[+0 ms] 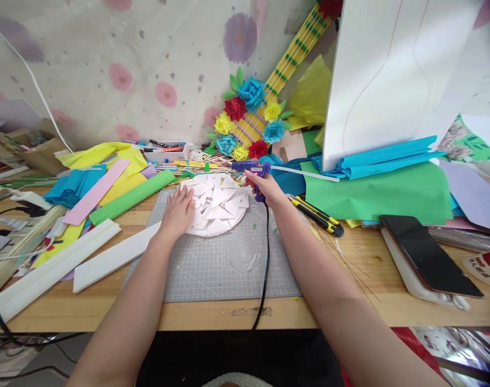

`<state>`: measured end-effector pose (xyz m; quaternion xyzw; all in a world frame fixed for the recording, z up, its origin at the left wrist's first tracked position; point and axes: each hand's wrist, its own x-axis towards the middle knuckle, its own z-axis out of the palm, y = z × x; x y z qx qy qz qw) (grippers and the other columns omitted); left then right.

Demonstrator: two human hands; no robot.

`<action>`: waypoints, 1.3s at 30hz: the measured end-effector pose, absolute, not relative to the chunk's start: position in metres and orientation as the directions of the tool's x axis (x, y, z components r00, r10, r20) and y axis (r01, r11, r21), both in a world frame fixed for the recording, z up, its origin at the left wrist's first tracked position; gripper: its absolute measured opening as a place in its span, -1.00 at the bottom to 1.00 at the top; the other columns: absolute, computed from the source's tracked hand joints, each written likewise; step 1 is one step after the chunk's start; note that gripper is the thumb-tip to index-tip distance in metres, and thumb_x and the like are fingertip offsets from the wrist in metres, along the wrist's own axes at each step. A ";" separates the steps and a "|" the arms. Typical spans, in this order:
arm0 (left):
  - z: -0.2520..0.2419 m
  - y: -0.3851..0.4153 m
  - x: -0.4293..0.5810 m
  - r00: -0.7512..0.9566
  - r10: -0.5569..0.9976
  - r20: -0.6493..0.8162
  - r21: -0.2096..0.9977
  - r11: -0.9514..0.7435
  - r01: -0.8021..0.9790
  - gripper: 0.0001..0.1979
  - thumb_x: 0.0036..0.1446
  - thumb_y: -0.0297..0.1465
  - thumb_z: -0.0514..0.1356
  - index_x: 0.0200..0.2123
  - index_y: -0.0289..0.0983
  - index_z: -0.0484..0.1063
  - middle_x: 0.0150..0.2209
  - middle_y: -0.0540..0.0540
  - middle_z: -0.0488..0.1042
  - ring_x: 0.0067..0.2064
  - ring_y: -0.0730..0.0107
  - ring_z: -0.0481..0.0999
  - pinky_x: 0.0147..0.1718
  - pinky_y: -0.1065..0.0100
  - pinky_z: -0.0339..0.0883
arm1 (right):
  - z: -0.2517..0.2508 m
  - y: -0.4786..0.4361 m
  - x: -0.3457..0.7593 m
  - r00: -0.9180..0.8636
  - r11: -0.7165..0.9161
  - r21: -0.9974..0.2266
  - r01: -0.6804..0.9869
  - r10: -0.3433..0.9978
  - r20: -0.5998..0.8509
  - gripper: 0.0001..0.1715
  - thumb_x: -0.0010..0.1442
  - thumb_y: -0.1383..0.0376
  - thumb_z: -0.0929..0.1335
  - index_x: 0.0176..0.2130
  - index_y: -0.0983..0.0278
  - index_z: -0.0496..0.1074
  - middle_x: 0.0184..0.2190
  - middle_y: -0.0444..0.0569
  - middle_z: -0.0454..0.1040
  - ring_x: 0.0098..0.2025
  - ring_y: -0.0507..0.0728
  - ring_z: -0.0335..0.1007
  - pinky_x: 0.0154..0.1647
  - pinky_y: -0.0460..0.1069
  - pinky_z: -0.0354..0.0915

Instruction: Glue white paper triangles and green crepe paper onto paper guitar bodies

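Observation:
A round white piece [218, 207], covered with overlapping pointed white scraps, lies on the grey cutting mat [229, 274]. My left hand [179, 210] rests flat on its left edge, fingers stretched out. In my right hand [265, 188] is a blue glue gun [251, 167], held just beyond the right rim of the round piece with its nozzle pointing left. A long white glue stick [303, 172] sticks out of the gun's back, and its black cord [266, 269] runs down over the mat and the table's front edge.
Right of the mat lie a yellow and black utility knife [317, 215] and a phone [428, 252]. White strips [116, 258] and rolled coloured paper [132, 198] lie at left. Behind stand a paper-flower guitar [253, 121] and a white board [374, 80].

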<state>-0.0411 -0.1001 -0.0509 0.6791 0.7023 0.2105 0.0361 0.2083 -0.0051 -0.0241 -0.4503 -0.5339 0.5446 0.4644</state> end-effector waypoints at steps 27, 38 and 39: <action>-0.039 -0.096 -0.039 -0.064 0.900 0.431 0.360 -0.106 0.927 -0.53 0.23 -0.31 -0.11 0.16 -0.24 0.28 0.22 -0.19 0.27 0.28 0.18 0.16 0.27 -0.09 -0.21 | -0.028 -0.006 0.205 -0.196 0.022 -0.998 -0.056 0.980 0.033 -0.53 -0.16 -0.07 0.46 -0.51 0.27 0.39 -0.55 -0.11 0.46 -0.64 -0.08 0.10 -0.67 -0.13 0.09; -0.023 -0.088 -0.029 -0.065 0.979 0.193 0.388 -0.016 0.921 -0.40 0.16 -0.46 -0.05 0.30 -0.17 0.06 0.14 0.03 0.38 0.29 0.10 0.13 0.18 0.04 0.14 | -0.035 -0.003 0.203 -0.191 0.027 -0.998 -0.049 0.981 0.036 -0.53 -0.14 -0.08 0.45 -0.51 0.26 0.39 -0.57 -0.11 0.46 -0.65 -0.08 0.12 -0.67 -0.12 0.08; -0.022 -0.088 -0.029 -0.064 0.977 0.201 0.393 -0.020 0.919 -0.39 0.16 -0.45 -0.03 0.30 -0.17 0.05 0.14 0.03 0.37 0.29 0.10 0.14 0.19 0.04 0.13 | -0.036 -0.003 0.202 -0.195 0.026 -0.999 -0.047 0.980 0.035 -0.54 -0.14 -0.08 0.44 -0.49 0.26 0.40 -0.56 -0.11 0.46 -0.65 -0.08 0.12 -0.67 -0.12 0.08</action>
